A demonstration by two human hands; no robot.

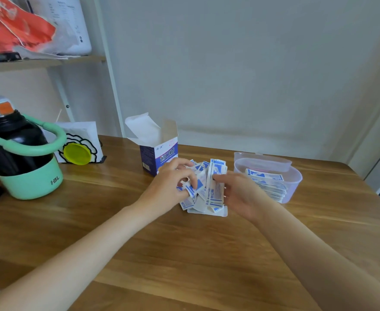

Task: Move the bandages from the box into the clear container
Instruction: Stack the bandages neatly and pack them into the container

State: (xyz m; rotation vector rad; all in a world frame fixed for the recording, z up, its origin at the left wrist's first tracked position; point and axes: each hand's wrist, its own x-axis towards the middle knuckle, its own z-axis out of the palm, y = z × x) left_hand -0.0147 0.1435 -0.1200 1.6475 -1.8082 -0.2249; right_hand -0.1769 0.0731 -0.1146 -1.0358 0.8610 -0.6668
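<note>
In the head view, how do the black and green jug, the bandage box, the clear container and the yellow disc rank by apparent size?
Largest to smallest:
1. black and green jug
2. clear container
3. bandage box, looks close to the container, so this order is unsure
4. yellow disc

Mid-frame on the table (184,254): bandage pile (204,187), left hand (168,187) on its left side, right hand (240,194) on its right. Box (158,153) just behind-left of pile. Clear container (294,178) right of pile (more bandages inside). Jug (20,153) at left edge, shelf (43,61) upper left.
</note>
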